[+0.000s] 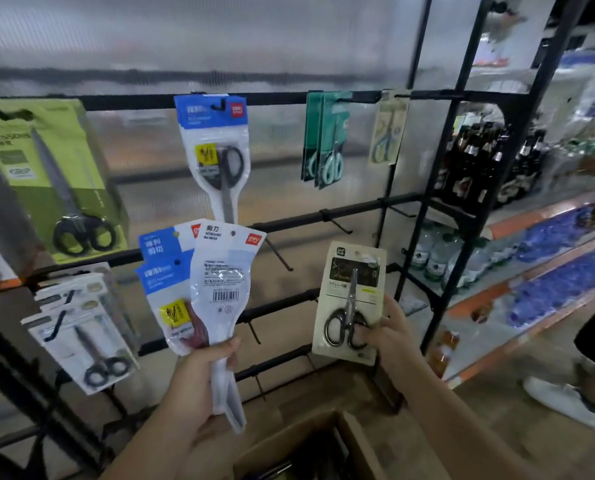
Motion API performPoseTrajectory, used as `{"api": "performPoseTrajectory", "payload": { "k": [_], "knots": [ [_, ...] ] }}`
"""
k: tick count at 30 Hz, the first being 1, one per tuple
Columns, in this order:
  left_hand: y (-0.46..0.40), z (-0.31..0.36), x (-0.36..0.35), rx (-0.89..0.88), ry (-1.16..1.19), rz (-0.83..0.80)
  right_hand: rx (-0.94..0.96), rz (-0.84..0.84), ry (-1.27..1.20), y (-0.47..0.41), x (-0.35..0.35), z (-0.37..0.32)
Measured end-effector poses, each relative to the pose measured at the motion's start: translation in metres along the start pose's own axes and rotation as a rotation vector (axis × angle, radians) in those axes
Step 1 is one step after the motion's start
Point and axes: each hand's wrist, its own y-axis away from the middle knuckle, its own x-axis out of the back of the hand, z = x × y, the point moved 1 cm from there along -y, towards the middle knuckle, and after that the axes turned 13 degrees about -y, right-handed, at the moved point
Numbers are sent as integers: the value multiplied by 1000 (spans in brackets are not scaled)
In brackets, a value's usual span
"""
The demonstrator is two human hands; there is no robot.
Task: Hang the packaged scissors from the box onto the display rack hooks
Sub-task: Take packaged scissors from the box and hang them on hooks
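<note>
Shop rack (289, 223) fills the background. Right hand (388, 336) pinches a cream scissors pack (349, 299) by its lower edge; left hand (202, 368) grips three fanned packs (216, 282). Box (324, 448) is cut off below; bare hooks (337, 225) stand between.

three blue-white scissors packs (202, 292) fanned upright, cream scissors card (349, 303) upright beside, open cardboard box (327, 448) below

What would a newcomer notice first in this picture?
Probably the two raised hands at centre: the left hand grips a fan of blue-and-white scissors packs, and the right hand holds a cream scissors card. Next, the big green scissors pack hanging at upper left on the black rack.
</note>
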Motion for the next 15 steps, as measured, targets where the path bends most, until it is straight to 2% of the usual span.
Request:
{"api": "performPoseTrajectory", "payload": {
  "k": [10,15],
  "knots": [
    [-44,0,-111,-72,79,23,85,-65,107,-74,93,-44],
    [-65,-9,-156,-80,12,16,11,18,146,-118,127,-48]
  ]
}}
